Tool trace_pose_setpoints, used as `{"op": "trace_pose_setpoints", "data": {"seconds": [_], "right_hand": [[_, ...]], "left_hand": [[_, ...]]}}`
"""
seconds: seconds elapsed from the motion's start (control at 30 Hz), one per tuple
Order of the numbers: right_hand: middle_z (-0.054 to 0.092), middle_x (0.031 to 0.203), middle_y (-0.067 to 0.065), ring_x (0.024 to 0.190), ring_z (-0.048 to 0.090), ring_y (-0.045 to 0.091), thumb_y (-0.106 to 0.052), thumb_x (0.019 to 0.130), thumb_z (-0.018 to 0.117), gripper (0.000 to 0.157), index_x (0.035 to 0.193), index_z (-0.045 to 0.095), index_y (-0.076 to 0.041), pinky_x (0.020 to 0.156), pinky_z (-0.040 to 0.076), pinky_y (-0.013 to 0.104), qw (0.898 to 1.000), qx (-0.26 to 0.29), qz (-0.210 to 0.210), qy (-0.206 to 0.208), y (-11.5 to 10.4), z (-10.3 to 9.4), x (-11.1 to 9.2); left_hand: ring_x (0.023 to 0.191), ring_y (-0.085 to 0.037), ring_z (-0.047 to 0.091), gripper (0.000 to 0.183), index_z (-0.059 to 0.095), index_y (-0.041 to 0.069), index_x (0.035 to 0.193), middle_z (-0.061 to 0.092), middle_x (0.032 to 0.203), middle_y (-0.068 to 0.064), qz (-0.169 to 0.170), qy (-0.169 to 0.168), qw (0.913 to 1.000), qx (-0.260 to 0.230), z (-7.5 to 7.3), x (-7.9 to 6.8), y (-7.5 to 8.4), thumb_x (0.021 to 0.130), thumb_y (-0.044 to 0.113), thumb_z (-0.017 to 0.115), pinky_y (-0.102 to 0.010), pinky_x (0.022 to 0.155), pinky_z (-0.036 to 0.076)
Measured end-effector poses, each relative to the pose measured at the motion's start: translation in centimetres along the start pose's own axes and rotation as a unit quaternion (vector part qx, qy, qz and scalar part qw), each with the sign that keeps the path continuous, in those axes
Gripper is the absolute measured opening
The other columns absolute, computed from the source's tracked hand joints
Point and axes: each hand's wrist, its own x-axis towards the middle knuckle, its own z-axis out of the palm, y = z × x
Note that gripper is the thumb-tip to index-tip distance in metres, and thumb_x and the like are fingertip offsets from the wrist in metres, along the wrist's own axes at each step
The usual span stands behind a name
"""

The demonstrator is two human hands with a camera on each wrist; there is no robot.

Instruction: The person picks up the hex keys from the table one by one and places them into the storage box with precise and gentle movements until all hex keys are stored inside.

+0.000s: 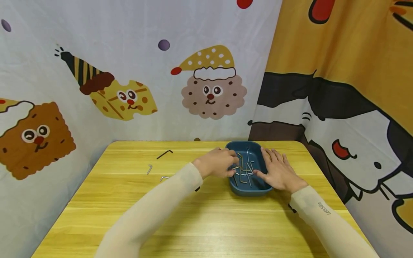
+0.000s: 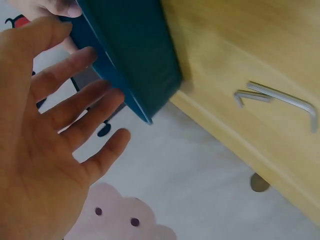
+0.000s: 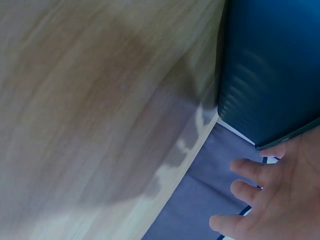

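A dark blue tray stands on the table and holds several L-shaped hex keys, mostly silver with a few darker ones. My left hand is at the tray's left rim, fingers reaching over it. In the left wrist view, that hand has its fingers spread and loosely bent, with nothing between them. On the opposite side, my right hand lies along the right rim with its thumb pointing in over the keys. Its fingers look extended beside the tray's outer wall in the right wrist view.
Left of the tray, a black hex key and a small silver hex key lie on the wooden table. Another silver hex key is partly behind my left sleeve. A cartoon-printed curtain hangs behind the table.
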Motion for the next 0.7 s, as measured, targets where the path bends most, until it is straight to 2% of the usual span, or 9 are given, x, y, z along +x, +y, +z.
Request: {"op": "trace_pose_setpoints", "data": {"seconds": [0.27,0.53,0.7], "right_hand": [[0.024,0.189,0.035,0.177,0.017,0.062,-0.071,0.114,0.058,0.109,0.187,0.012,-0.005,0.140,0.009,0.087,1.000,0.004,0.001,-0.003,0.0,0.0,0.0],[0.026,0.189,0.034,0.176,0.020,0.063,-0.070,0.114,0.059,0.107,0.187,0.015,-0.004,0.139,0.012,0.087,1.000,0.000,-0.002,0.003,-0.2,-0.1,-0.1],[0.026,0.188,0.035,0.175,0.020,0.063,-0.069,0.115,0.060,0.107,0.187,0.015,-0.004,0.139,0.012,0.088,1.000,0.003,-0.002,0.005,-0.2,0.0,-0.2]], "left_hand": [[0.155,-0.029,0.066,0.042,0.072,0.023,0.156,0.065,0.168,-0.005,-0.055,0.068,0.9956,-0.035,0.9,-2.7,-2.0,0.120,0.043,0.064,-0.062,0.129,0.054],[0.162,-0.035,0.057,0.048,0.067,0.019,0.162,0.057,0.175,-0.009,-0.124,0.089,0.9841,-0.091,2.7,-5.5,-4.6,0.122,0.043,0.061,-0.068,0.132,0.048],[0.161,-0.039,0.056,0.047,0.066,0.016,0.161,0.056,0.176,-0.013,-0.152,0.098,0.9780,-0.104,3.9,-7.4,-6.2,0.121,0.041,0.062,-0.069,0.128,0.050]]}}
